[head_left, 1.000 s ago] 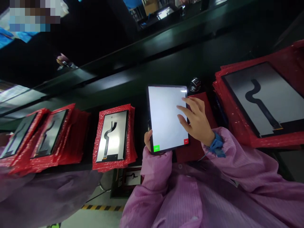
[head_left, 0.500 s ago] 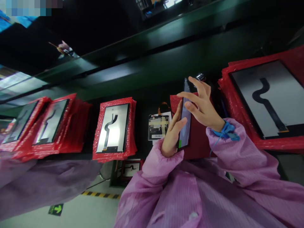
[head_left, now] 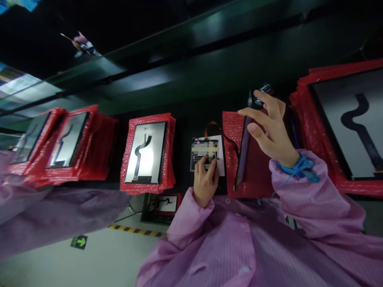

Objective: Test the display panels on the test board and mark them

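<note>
My left hand (head_left: 205, 181) rests with bent fingers on the lower edge of a small circuit board (head_left: 205, 149), which lies on a white plate. An orange and black ribbon cable (head_left: 213, 124) runs from the board toward a thin screen panel (head_left: 243, 153). The panel stands tilted nearly on edge over red bubble wrap (head_left: 231, 127). At the panel's upper right side is my right hand (head_left: 271, 129), fingers spread and curved; whether its thumb touches the panel is hard to tell. A blue band is tied round the right wrist.
Screen panels on red bubble wrap lie left of centre (head_left: 145, 153), at the far left (head_left: 67, 141) and at the right (head_left: 356, 123). A crumpled shiny item (head_left: 263, 93) sits behind my right hand. A person's sleeve (head_left: 74, 215) reaches in at the lower left.
My left hand has left the panel and moved left and down onto the circuit board. The panel's face has turned further out of view. The camera view has shifted slightly.
</note>
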`<state>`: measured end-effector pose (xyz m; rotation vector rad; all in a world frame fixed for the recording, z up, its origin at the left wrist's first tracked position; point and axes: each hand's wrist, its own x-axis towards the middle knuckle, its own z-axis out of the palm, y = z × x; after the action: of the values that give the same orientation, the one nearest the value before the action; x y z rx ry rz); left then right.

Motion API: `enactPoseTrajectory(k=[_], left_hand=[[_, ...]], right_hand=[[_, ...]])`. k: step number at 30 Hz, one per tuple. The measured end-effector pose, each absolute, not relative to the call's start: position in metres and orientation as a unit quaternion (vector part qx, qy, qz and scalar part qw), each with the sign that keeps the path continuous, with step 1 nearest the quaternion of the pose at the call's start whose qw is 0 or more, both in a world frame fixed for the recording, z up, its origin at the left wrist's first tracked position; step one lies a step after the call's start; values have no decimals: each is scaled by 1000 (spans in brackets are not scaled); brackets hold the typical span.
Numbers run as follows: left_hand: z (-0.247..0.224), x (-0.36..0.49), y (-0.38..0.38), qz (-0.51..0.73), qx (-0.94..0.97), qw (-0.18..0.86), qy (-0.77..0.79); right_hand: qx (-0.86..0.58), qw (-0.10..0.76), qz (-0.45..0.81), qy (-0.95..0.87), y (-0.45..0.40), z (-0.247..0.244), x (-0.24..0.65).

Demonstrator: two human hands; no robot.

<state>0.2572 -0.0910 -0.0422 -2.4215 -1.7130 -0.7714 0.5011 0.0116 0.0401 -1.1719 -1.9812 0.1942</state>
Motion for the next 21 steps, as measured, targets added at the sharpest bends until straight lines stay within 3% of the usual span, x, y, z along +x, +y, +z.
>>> enactPoseTrajectory(k=[8, 13, 17, 21], left_hand=[[-45, 259, -94, -221, -805, 100, -542], [-40, 260, -94, -228, -821, 51, -522], [-37, 260, -93, -165, -889, 17, -427], [-39, 259, -91, -153, -892, -12, -426]], right_hand=[[-484, 410, 77, -769, 3, 53, 502], [-535, 368, 176, -740, -21, 69, 519], [-671, 330, 216, -627, -47, 80, 545], [-715, 385, 272, -517, -67, 91, 558]])
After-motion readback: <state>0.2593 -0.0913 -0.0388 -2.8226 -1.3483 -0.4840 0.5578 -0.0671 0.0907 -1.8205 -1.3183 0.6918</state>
